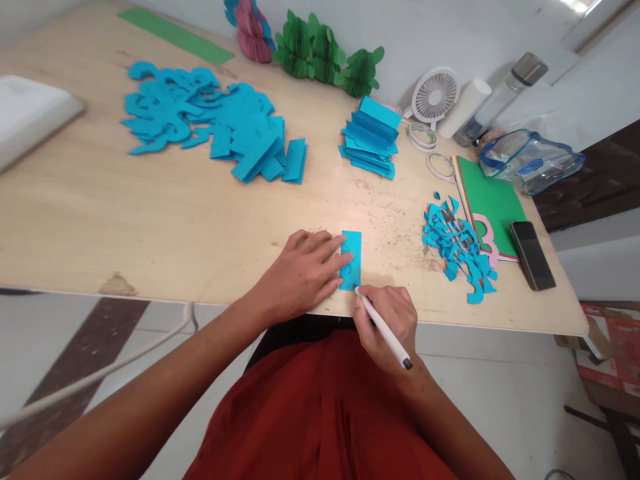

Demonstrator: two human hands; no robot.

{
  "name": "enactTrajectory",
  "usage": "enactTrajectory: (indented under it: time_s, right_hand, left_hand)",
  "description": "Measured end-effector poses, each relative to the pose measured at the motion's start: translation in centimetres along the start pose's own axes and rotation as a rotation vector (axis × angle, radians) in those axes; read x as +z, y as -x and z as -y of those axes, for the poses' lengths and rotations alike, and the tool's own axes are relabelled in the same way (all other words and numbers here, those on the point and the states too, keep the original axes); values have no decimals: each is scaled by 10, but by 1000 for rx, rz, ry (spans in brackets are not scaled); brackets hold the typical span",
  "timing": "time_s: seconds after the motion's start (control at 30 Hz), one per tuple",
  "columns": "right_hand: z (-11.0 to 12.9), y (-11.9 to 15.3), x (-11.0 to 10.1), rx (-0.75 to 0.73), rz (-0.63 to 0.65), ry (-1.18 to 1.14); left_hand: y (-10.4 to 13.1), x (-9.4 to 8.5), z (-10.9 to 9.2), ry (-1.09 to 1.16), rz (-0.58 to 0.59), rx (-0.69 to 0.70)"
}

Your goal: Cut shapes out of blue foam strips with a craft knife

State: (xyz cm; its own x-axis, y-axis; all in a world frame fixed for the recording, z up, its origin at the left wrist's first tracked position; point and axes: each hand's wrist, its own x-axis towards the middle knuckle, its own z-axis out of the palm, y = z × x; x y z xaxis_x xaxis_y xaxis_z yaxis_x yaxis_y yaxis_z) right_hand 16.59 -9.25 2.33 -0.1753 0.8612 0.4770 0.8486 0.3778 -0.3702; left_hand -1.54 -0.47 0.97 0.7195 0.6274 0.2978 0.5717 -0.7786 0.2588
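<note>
A small blue paper rectangle with dark drawn lines lies near the table's front edge. My left hand lies on it from the left, fingers spread, fingertips on its left side. In my right hand is a white pen, its tip at the paper's lower right corner and its dark end pointing down toward me. Folded blue papers are stacked behind. Back left is a pile of blue cut shapes beside more folded blue pieces.
Blue scraps lie to the right, beside a green sheet stack, a pink cutout and a phone. Along the back stand green paper figures, a white fan and a bottle. A white object sits left.
</note>
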Motion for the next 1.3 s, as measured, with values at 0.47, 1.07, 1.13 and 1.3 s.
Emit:
enactTrajectory:
  time_s: [0.47,1.07,1.13,1.3]
  right_hand:
    - [7,-1,2,-14,3,-27]
    - [14,-4,9,-57,-17,-53]
    - [14,-3,9,-57,-15,-57]
    - [14,-3,9,-50,-31,-67]
  left_hand:
    - [1,2,0,-22,-13,1]
    - [2,4,2,-16,-28,5]
    - [2,4,1,-18,-21,6]
    - [1,4,1,-16,-31,8]
